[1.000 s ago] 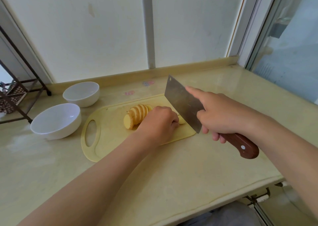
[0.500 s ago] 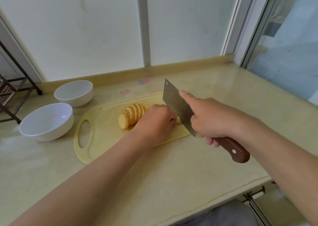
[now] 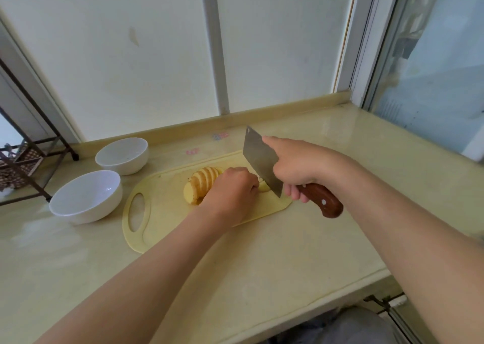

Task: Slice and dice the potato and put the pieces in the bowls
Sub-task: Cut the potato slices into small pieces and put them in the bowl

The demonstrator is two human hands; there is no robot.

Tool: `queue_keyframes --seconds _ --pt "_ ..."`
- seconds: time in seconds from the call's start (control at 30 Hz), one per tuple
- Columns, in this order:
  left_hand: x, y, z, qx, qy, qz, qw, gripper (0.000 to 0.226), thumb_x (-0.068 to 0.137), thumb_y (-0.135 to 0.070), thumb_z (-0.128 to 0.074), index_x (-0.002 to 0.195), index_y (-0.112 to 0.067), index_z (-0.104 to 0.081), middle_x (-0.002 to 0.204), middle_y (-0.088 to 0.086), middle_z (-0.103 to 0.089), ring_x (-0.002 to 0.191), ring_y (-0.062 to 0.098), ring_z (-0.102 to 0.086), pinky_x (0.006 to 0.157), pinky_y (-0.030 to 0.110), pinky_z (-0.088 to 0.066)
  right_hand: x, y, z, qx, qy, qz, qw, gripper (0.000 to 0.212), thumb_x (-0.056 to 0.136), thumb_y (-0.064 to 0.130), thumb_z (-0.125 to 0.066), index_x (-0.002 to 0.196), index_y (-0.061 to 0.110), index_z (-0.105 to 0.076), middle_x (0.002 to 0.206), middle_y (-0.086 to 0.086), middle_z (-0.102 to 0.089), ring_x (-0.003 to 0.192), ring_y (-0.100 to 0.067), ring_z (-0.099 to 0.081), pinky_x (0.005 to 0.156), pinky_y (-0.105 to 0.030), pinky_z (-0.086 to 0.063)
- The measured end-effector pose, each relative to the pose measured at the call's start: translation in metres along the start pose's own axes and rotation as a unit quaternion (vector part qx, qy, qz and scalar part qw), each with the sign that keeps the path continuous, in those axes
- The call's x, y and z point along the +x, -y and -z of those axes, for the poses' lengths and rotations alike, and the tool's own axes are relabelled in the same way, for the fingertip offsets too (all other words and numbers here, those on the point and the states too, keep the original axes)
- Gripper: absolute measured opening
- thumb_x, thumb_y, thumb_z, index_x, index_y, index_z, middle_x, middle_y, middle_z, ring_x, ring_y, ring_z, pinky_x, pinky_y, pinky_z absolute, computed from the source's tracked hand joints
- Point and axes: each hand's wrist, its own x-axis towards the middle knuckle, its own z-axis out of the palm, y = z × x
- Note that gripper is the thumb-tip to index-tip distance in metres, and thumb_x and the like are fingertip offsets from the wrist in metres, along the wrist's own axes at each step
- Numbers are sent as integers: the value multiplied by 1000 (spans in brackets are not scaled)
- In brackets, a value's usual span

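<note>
- Slicing is judged to be well advanced: a fanned row of round slices (image 3: 203, 185) is seen leaning together on the cutting board (image 3: 162, 212), just left of the left hand (image 3: 230, 194).
- The uncut rest of the potato (image 3: 263, 186) is mostly hidden; only a pale bit is shown between the knuckles and the blade.
- The left hand is curled down over the potato, which is held against the board; its fingertips cannot be seen.
- The brown handle of the cleaver (image 3: 262, 160) is gripped by the right hand (image 3: 301, 165), with the forefinger laid along the blade's back. The edge is down at the board, close beside the left knuckles.
- Nothing is seen in the near bowl (image 3: 78, 216) or the far bowl (image 3: 125, 167), both set on the surface (image 3: 262, 278) left of the board, so dicing and filling are judged to be left undone.
- Pale yellow flesh is shown on the cut faces, and the slices look fairly even and thin; they are judged likely to be damp and to slide apart when lifted.
</note>
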Motion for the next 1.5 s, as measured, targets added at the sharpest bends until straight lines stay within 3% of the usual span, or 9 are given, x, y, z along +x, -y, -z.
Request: queue_keyframes --seconds 0.07,0.17,0.43,0.6,0.83,0.97,1.13,1.37,1.5 --pt "0 -5 2 8 7 16 1000 22 88 -7 -48 67 -13 -52 75 3 -51 74 25 -49 67 38 -44 -8 -2 6 45 3 12 999 85 92 -1 -29 163 44 -14 83 -25 -73 50 -25 -63 50 -34 -56" --pt "-1 -7 2 0 9 40 999 20 86 -5 -49 69 -10 -56 76 5 -52 75 26 -51 68 40 -45 -17 -11 14 117 -31 22 992 86 94 -1 -30 162 49 -14 82 -23 -73 46 -21 -59 46 -30 -52" --pt "-4 -11 1 -31 15 107 994 24 96 -18 -53 109 -8 -71 107 8 -70 103 27 -61 90 35 -47 -20 -65 4 287 -100 3 953 79 97 -2 -39 160 44 -28 74 -23 -74 45 -23 -56 46 -34 -52" --pt "3 -14 -6 -49 30 144 988 22 94 -18 -53 82 -6 -66 82 8 -66 80 27 -60 74 36 -51 -21 -90 -9 293 -91 -15 952 80 93 -3 -44 157 43 -34 73 -22 -74 45 -22 -55 46 -33 -51" --pt "6 -14 -11 -55 -1 141 988 38 94 -17 -56 59 -8 -44 54 3 -39 55 16 -32 57 34 -30 -25 -97 -17 287 -38 -4 957 79 96 -2 -47 160 42 -30 69 -18 -71 44 -22 -55 42 -30 -49" --pt "7 -12 -13 -99 -25 145 984 28 96 -24 -58 82 -3 -69 71 12 -64 64 20 -50 69 39 -46 -30 -94 -24 292 -11 10 956 77 98 -1 -48 158 45 -31 70 -18 -69 45 -23 -55 42 -31 -49" --pt "9 -16 -11 -100 -34 139 985 20 94 -18 -57 96 -5 -73 90 11 -72 87 27 -62 84 41 -50 -35 -91 -24 305 -6 21 952 75 98 -2 -49 155 46 -35 70 -18 -70 44 -23 -54 41 -31 -48" --pt "21 -18 14 -88 -32 132 987 18 89 -11 -54 78 -5 -67 79 10 -68 76 26 -61 68 38 -52 -43 -74 -13 325 -22 36 945 72 98 -3 -51 155 39 -39 70 -19 -71 42 -21 -54 38 -29 -47" --pt "25 -11 48 -62 -50 132 988 18 80 -2 -48 63 -6 -48 62 7 -54 59 23 -48 47 29 -32 -41 -45 -4 341 -28 55 938 69 98 -2 -52 153 38 -42 68 -17 -70 41 -19 -52 37 -28 -46"
